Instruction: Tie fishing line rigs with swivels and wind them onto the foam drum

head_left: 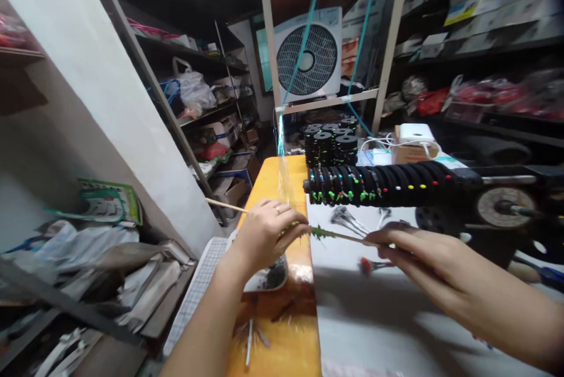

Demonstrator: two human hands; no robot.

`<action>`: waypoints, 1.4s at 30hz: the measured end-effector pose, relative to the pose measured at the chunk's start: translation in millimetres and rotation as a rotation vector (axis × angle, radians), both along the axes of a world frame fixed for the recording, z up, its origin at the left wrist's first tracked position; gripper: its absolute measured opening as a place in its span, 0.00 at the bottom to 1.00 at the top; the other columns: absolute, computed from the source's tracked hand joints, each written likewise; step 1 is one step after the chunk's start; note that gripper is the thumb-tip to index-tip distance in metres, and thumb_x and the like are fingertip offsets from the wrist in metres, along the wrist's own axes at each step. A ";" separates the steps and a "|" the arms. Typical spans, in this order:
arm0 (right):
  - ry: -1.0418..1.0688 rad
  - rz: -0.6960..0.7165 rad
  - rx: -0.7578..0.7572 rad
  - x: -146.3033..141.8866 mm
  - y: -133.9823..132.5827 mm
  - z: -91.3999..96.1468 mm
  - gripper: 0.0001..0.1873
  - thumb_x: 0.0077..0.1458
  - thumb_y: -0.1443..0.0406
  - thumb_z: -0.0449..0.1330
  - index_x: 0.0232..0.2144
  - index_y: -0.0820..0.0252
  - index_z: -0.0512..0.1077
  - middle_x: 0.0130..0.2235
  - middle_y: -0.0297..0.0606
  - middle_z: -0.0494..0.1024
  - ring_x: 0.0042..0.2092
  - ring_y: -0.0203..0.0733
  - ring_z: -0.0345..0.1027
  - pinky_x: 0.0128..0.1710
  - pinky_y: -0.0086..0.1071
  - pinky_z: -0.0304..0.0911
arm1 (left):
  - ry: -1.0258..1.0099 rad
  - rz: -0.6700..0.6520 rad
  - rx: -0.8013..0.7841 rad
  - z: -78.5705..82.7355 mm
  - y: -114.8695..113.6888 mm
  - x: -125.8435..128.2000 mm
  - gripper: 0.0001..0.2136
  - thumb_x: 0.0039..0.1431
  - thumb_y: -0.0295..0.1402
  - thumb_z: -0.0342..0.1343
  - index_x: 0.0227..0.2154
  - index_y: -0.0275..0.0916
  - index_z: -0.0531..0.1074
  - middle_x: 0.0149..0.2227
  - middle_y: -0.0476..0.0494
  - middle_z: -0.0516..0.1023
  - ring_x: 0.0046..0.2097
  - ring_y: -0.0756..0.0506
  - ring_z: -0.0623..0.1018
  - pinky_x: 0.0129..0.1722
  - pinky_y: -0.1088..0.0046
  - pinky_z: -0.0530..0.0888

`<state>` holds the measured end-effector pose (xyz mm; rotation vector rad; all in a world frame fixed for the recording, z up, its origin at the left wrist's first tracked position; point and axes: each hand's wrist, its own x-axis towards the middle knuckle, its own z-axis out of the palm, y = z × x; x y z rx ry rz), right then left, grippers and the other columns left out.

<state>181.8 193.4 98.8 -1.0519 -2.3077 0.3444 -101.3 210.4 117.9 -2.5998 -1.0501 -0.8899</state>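
Observation:
My left hand point(264, 230) is closed in a pinch around a thin wooden stick point(335, 235) smeared with green near its middle. My right hand point(409, 251) pinches the stick's other end with fingers pressed together. The stick's tail pokes out to the left of my left hand. Just beyond the stick, a horizontal rod point(379, 185) carries many black rings dotted with green, yellow and red. Both hands hover over a table point(282, 318) with an orange and white printed cover.
Stacks of black rings point(330, 142) stand at the table's far end, below a white box fan point(308, 57). A small dish point(271, 276) with dark residue lies under my left wrist. Cluttered shelves line both sides. A motor-like wheel point(500, 206) sits at the right.

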 end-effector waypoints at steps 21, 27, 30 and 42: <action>-0.022 0.125 0.007 -4.5 -24.1 -14.3 0.26 0.65 0.69 0.51 0.62 0.44 0.58 0.50 0.37 0.72 0.49 0.38 0.72 0.44 0.27 0.71 | -0.027 -0.124 0.029 -8.0 -19.1 18.4 0.06 0.61 0.35 0.62 0.33 0.39 0.75 0.25 0.51 0.79 0.27 0.49 0.73 0.32 0.68 0.65; -0.033 0.020 0.083 -7.4 -26.1 -17.7 0.13 0.64 0.66 0.55 0.50 0.49 0.66 0.44 0.36 0.74 0.40 0.37 0.74 0.37 0.25 0.71 | -0.028 -0.132 0.020 -9.5 -18.4 18.2 0.05 0.60 0.34 0.63 0.34 0.39 0.74 0.25 0.51 0.79 0.27 0.49 0.73 0.33 0.68 0.65; -0.038 -0.033 0.136 -10.9 -26.6 -19.2 0.07 0.63 0.64 0.56 0.44 0.51 0.66 0.41 0.36 0.73 0.37 0.36 0.74 0.34 0.24 0.70 | -0.025 -0.128 0.024 -9.6 -18.5 18.7 0.05 0.60 0.34 0.63 0.34 0.39 0.74 0.25 0.51 0.79 0.27 0.49 0.73 0.33 0.68 0.65; -0.104 0.059 0.192 -13.1 -27.7 -20.9 0.26 0.65 0.67 0.54 0.63 0.47 0.60 0.47 0.38 0.72 0.43 0.36 0.75 0.38 0.23 0.71 | -0.018 -0.130 0.036 -8.4 -18.3 19.0 0.05 0.61 0.34 0.62 0.33 0.38 0.75 0.25 0.50 0.79 0.27 0.49 0.72 0.32 0.68 0.65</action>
